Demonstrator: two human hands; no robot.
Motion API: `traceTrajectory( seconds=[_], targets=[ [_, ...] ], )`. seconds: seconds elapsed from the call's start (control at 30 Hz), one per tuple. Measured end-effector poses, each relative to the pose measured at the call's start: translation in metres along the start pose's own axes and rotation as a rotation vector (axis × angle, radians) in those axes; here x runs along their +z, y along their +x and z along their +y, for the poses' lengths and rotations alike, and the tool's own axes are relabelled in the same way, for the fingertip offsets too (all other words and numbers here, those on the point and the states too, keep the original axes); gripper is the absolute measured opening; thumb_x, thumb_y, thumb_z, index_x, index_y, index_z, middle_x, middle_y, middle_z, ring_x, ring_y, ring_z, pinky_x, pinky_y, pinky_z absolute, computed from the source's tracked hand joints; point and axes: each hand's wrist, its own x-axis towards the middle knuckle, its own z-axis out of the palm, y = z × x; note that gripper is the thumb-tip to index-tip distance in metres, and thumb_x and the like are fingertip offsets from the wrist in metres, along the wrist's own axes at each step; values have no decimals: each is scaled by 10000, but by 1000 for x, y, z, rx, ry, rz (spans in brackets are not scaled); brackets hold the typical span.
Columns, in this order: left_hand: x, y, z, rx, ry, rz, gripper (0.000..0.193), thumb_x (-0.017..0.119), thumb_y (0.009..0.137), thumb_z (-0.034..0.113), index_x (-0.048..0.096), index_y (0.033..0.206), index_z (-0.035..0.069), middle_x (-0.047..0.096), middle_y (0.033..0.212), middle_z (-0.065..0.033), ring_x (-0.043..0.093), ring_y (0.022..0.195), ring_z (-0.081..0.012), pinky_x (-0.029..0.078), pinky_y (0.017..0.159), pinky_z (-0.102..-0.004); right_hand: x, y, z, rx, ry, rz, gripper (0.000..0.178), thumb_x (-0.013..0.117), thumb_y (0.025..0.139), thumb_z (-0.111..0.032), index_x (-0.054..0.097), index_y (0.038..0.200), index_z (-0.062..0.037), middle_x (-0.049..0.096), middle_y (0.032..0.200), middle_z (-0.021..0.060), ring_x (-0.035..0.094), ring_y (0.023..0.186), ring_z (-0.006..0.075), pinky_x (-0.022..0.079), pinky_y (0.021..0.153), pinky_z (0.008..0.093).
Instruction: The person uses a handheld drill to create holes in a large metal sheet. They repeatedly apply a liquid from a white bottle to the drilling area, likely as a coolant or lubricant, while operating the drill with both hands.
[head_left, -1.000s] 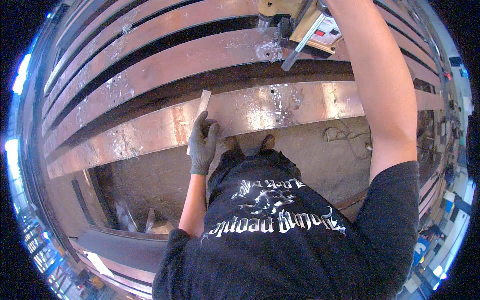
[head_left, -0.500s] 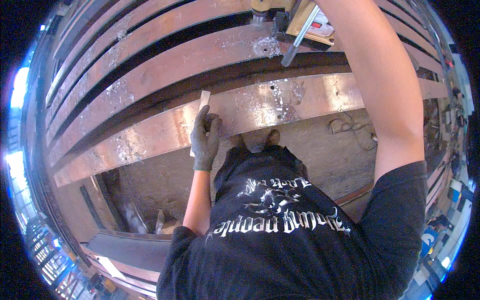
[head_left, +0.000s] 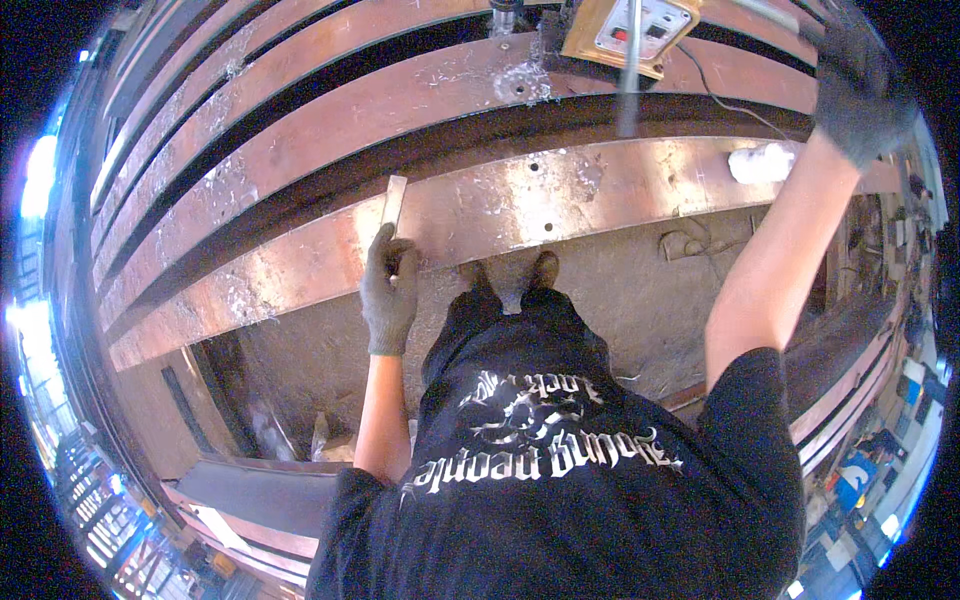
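My left hand [head_left: 388,285], in a grey glove, is closed around a flat pale strip [head_left: 395,203], which stands up past my fingers over the nearest steel beam [head_left: 460,222]. My right hand [head_left: 862,95], also gloved, is raised at the far right, its fingers smeared by motion. A grey bar [head_left: 755,10] points toward it from a yellow magnetic drill [head_left: 592,32], but I cannot tell whether the hand grips it. Another lever [head_left: 629,85] of the drill hangs blurred before its switch panel. The drill's chuck [head_left: 505,18] is above a drilled hole ringed with shavings [head_left: 520,88].
Several rusty beams [head_left: 300,130] run side by side, with dark gaps between them. A white object [head_left: 762,163] lies on the nearest beam, and a dark cable [head_left: 735,105] trails from the drill. Dusty ground [head_left: 640,300] with a loose cord [head_left: 690,245] lies below.
My right arm has swung from the drill out to the right, uncovering the panel and the white object. The drill's lever has turned. My left hand has shifted slightly left, still with the strip.
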Motion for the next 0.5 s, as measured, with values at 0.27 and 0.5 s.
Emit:
traceTrajectory(
  seconds=[0.27, 0.5],
  targets=[
    [-22, -8, -14, -4, -5, 106, 425, 629, 1013, 79, 526, 1423, 25, 728, 1026, -106, 678, 922, -162, 548, 852, -337, -97, -79, 113, 374, 495, 772, 328, 488, 954, -342, 452, 685, -157, 372, 515, 18, 439, 554, 247, 486, 815, 610],
    [-25, 20, 15, 75, -21, 137, 436, 622, 1010, 74, 524, 1431, 21, 717, 1068, -91, 664, 931, -151, 545, 867, -325, -49, 21, 26, -64, -67, 173, 377, 485, 970, -384, 647, 859, -63, 615, 732, 106, 647, 797, 367, 477, 890, 677]
  ],
)
